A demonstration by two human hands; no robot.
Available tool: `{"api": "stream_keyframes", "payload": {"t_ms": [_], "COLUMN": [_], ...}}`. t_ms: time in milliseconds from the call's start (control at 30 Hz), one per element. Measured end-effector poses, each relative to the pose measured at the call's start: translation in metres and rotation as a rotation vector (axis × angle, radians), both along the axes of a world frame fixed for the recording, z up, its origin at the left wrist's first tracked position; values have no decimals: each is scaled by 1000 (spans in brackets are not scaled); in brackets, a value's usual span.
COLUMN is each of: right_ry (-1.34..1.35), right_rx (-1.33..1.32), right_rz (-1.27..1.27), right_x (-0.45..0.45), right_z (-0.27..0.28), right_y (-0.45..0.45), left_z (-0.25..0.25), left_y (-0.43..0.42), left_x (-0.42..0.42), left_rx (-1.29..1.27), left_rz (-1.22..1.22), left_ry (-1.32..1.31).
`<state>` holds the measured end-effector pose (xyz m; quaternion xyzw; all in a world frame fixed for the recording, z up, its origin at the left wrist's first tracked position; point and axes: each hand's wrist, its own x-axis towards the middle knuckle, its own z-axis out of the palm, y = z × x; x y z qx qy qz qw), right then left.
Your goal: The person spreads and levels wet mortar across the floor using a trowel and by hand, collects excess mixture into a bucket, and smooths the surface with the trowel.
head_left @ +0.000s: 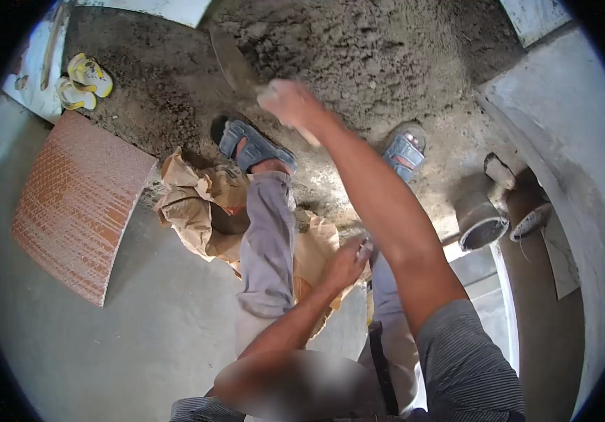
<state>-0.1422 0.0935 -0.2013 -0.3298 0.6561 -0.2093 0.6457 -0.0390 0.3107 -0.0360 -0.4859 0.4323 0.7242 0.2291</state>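
Note:
My right hand (292, 104) is stretched forward over the floor, its fingers wrapped round a trowel. The trowel's blade (232, 63) points away to the upper left, against a bed of damp grey-brown mortar or sand (344, 56). A pale bit of the handle shows below the fist. My left hand (348, 261) is closed in front of my right leg; something small and greyish shows at its fingertips, too unclear to name. My sandalled feet stand apart at the near edge of the mortar bed.
A torn brown paper bag (193, 204) lies by my left leg. A large reddish tile (80, 204), back face up, is at the left, with yellow-white flip-flops (84, 81) beyond it. Two buckets (482, 219) (527, 211) stand on the right beside a pale wall (570, 119).

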Motion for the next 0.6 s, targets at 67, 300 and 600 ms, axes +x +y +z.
{"api": "stream_keyframes", "payload": {"t_ms": [67, 300, 600], "right_ry": [-160, 310, 710], "right_rx": [136, 112, 121], "right_rz": [-179, -47, 248], "right_x": [-21, -97, -139], "right_z": [-7, 42, 9], "right_y": [7, 106, 119], "left_z": [3, 1, -5], "left_y": [-2, -7, -11], "left_x": [1, -15, -11], "left_rx": [-25, -59, -80], "left_rz": [48, 109, 85], "left_ry": [-47, 39, 0]}}
